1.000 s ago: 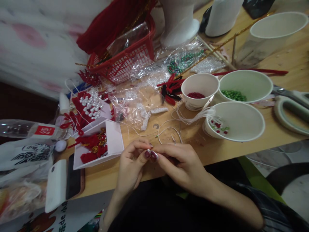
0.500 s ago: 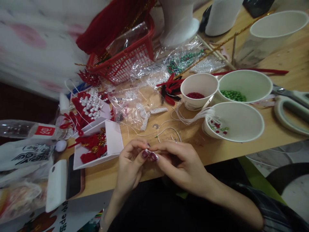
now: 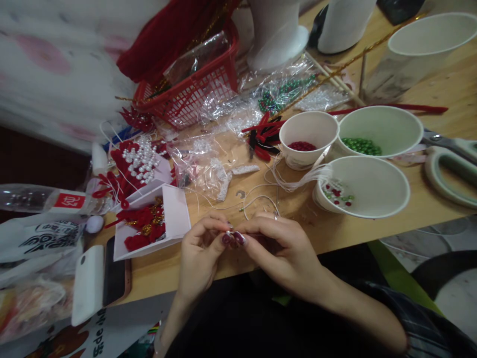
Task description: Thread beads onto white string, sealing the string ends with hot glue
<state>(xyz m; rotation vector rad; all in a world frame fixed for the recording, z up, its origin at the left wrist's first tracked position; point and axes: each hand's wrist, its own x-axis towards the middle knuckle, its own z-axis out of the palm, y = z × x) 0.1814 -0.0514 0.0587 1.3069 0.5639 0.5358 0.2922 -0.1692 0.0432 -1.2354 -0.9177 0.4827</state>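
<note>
Holding tiny pearl-white bead (image 3: 229, 232) at the near edge of wooden table (image 3: 156, 271), between fingertips of left hand (image 3: 199, 256) and right hand (image 3: 285, 253). Pinching thumb against index on both, tips closed together around the same spot. Mostly hidden by dark red nails (image 3: 240, 239); can't tell if strung.

Should handle as near weightless, hard, smooth, likely to slip or roll out of a loose pinch. Best held across the sides with finger pads, not nail edges. Can't judge fragility at this size.

Just beyond: white cord (image 3: 298, 184), thin, probably limp and tangle-prone, looped on the wood and fanning to the left rim of mixed-bead cup (image 3: 380, 184). Behind that, red-bead cup (image 3: 309, 127) and green-bead cup (image 3: 387, 124). Farther right, scissors (image 3: 434, 171). Left of hands, white box (image 3: 178, 214) with red and gold pieces (image 3: 147, 223), then phone (image 3: 115, 278). Far left, red plastic basket (image 3: 197, 92).
</note>
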